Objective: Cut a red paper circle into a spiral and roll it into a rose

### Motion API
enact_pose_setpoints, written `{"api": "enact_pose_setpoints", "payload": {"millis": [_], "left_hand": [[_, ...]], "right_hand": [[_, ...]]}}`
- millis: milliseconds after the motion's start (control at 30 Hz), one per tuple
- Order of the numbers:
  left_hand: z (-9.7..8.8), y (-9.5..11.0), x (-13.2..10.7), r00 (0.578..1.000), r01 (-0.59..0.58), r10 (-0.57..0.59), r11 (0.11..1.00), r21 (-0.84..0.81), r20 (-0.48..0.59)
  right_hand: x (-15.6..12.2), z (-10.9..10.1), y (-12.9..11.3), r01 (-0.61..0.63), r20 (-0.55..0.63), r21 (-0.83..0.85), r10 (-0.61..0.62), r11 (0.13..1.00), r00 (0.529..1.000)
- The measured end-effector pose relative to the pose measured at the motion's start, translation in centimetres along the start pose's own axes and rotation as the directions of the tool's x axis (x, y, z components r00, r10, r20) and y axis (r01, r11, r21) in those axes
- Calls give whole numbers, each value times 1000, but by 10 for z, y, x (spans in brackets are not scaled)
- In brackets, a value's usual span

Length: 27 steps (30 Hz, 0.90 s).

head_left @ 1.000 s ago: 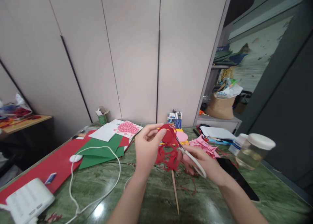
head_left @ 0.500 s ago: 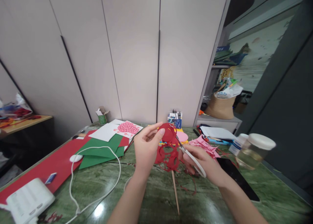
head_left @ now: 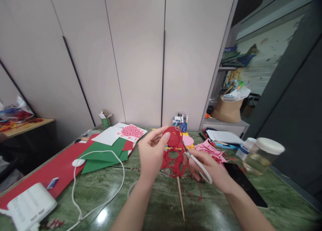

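Observation:
My left hand point(head_left: 154, 150) pinches a piece of red paper point(head_left: 174, 139), thumb in front, holding it up over the table. A rounded shape shows at its top, and cut-out holes run through the part hanging below. Around the handles of white-handled scissors point(head_left: 201, 166) my right hand point(head_left: 207, 165) is closed. Their blades point up and left, at the right edge of the red paper. Below the paper a wooden stick point(head_left: 180, 199) lies on the table, its upper end hidden. Thin red scraps point(head_left: 197, 194) lie beside it.
Pink paper scraps point(head_left: 210, 150), a black tablet point(head_left: 245, 182) and a lidded jar point(head_left: 261, 157) stand or lie to the right. Leftward are green sheets point(head_left: 105, 157), a long red sheet point(head_left: 45, 174), a white cable point(head_left: 123, 177) and a white power block point(head_left: 32, 204). Cabinets rise behind.
The red paper has turned slightly, so its rounded top faces me more fully. Both hands stay almost in place, and the scissors remain at the paper's right edge.

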<state>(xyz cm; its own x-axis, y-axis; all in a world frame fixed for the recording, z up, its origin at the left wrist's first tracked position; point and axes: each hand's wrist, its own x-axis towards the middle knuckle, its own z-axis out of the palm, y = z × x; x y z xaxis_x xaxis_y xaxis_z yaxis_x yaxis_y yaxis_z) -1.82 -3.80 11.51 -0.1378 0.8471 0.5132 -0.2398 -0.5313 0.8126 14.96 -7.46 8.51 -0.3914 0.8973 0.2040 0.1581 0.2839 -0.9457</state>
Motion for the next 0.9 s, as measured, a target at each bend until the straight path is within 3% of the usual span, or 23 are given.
{"api": "enact_pose_setpoints", "payload": {"millis": [367, 900], "left_hand": [[-5, 4, 2, 992, 24, -34, 996, 81, 120], [-13, 11, 5, 992, -40, 13, 976, 215, 127]], "right_hand": [[0, -2, 2, 40, 1, 12, -40, 999, 999], [-3, -4, 0, -26, 46, -20, 27, 999, 999]]}}
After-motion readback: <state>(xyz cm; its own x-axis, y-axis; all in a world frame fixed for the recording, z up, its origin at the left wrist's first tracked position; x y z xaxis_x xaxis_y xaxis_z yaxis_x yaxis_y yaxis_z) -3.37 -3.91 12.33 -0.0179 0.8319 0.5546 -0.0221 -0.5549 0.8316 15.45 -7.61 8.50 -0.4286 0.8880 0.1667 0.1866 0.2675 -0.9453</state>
